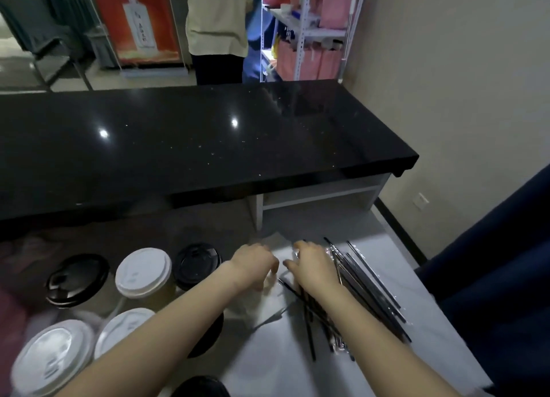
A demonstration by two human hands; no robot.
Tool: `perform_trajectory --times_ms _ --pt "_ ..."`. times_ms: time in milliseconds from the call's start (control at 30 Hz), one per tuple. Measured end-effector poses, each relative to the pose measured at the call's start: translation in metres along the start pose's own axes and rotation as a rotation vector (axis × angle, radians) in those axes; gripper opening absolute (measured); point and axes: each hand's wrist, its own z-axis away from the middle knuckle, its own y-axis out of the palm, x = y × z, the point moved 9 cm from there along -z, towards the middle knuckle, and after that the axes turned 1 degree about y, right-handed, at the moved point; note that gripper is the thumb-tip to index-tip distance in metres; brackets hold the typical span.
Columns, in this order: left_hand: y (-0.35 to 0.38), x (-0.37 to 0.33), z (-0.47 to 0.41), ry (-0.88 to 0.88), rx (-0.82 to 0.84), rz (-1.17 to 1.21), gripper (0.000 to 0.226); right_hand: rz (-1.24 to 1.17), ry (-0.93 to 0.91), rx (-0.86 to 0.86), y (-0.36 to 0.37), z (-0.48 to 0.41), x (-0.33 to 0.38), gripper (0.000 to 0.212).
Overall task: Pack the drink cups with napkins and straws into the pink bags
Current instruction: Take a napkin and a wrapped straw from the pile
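Observation:
Several lidded drink cups stand at the lower left of the white table (297,367): a black-lidded cup (77,279), a white-lidded cup (143,273), another black-lidded cup (196,264), and two white-lidded cups (53,358) (125,328) nearer me. A pile of black wrapped straws (369,289) lies to the right. White napkins (276,245) lie between cups and straws. My left hand (253,265) hovers palm down over the napkins, fingers curled. My right hand (312,262) rests beside it at the straws' left edge. Whether either hand pinches something is hidden.
A glossy black counter (208,141) runs across just beyond the table, with a white shelf opening (318,197) under it. Behind it a person (217,25) stands near a white rack holding pink bags (306,60). A dark blue chair (500,277) is at my right.

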Motion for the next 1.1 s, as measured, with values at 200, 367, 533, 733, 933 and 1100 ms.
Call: perform_trajectory --times_ms 200,367,533,733,933,1100 --pt "-0.001 0.0 -0.007 0.015 -0.047 -0.023 0.019 -0.035 0.013 0.011 0.016 -0.024 -0.007 0.028" --pt "-0.022 0.013 0.012 -0.061 -0.112 0.304 0.011 -0.303 -0.076 -0.026 -0.001 -0.021 -0.008 0.025" --pt "-0.06 0.013 0.043 -0.085 -0.388 0.473 0.012 -0.483 -0.263 0.016 -0.031 -0.003 0.001 0.023" --pt "-0.086 0.001 0.09 -0.124 -0.694 0.598 0.011 -0.621 -0.413 0.136 -0.07 0.033 0.015 0.015" --pt "-0.091 0.003 0.146 -0.186 -0.828 0.889 0.014 -0.68 -0.554 0.192 -0.105 0.067 0.044 0.018" --pt "-0.084 0.02 0.214 -0.284 -1.011 0.992 0.023 -0.625 -0.679 0.151 -0.112 0.097 0.099 0.029"
